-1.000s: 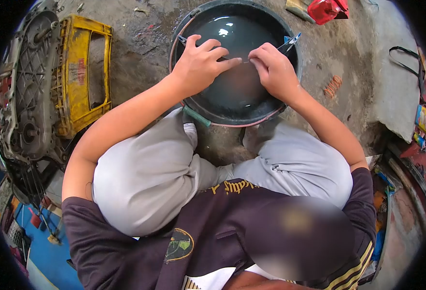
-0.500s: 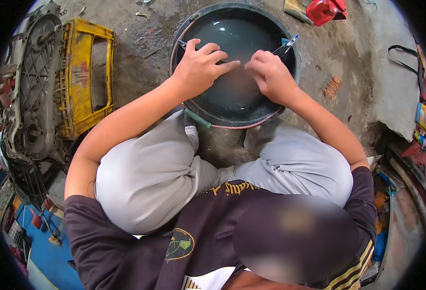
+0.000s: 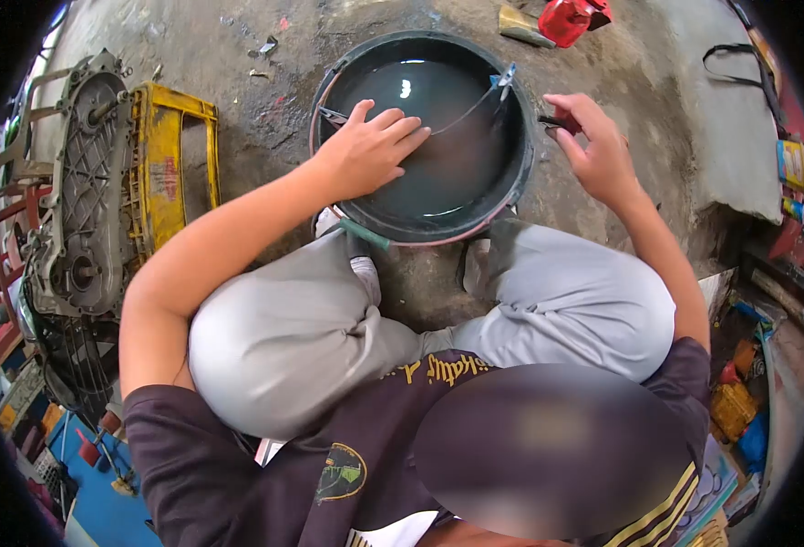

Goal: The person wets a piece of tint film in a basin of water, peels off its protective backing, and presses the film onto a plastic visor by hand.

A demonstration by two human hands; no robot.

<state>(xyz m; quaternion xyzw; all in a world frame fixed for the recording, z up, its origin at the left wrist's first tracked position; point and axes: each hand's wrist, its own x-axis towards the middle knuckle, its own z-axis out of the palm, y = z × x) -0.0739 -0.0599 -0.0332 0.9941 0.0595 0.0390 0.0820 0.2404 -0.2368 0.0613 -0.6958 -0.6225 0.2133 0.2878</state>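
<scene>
One small dark object (image 3: 551,121) is pinched in the right hand (image 3: 598,153); the left hand (image 3: 361,157), grip unclear, should steady the thin pale line (image 3: 464,119).

Partly legible on the dark shirt (image 3: 192,460): yellow script (image 3: 455,366), roughly "ikatu", with unclear ends. On the yellow crate (image 3: 200,109), red lettering (image 3: 166,180) too worn and blurred to read. On the packet (image 3: 793,166) at far right, print too small to make out.

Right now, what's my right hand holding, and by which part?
Your right hand pinches a small dark object; its gripped part is too small to tell.
</scene>
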